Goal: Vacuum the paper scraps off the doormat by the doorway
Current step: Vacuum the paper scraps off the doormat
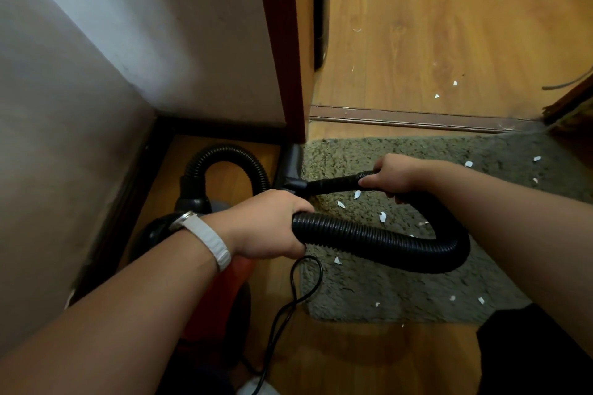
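Hose [385,237] loops over the doormat [417,292] between left grip [268,224] and right grip [391,175].

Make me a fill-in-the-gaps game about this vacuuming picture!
1. The left hand and the right hand both grip the black ____.
2. The paper scraps lying on the doormat are ____ in colour.
3. The watch sits on the ____ wrist.
Missing words: hose; white; left.
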Demonstrator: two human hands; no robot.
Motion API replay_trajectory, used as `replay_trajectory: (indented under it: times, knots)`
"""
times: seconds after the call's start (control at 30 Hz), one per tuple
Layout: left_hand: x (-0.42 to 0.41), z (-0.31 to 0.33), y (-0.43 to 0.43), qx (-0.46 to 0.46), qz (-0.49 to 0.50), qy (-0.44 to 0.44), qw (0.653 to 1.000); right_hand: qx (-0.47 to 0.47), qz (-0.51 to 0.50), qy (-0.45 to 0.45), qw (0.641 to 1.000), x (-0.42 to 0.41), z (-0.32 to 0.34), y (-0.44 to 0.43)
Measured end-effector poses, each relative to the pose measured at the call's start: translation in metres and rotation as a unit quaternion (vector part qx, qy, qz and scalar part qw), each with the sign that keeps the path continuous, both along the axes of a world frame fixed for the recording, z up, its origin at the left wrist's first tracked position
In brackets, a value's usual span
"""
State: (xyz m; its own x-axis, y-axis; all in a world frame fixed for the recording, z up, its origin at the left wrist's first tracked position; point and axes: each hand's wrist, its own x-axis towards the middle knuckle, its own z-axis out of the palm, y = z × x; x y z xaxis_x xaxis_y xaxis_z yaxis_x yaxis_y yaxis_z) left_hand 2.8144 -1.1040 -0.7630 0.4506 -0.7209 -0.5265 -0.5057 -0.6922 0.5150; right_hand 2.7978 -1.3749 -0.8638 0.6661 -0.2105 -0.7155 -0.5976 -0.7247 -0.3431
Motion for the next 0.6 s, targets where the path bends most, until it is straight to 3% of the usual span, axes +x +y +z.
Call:
replay_trajectory:
  times: [0.6]
  knots:
    - [-0.016, 0.004, -0.024, -0.007, -0.025, -0.032, 0.999, -0.004, -0.051, -0.003, 0.999, -0.048, 0.026, -0.042]
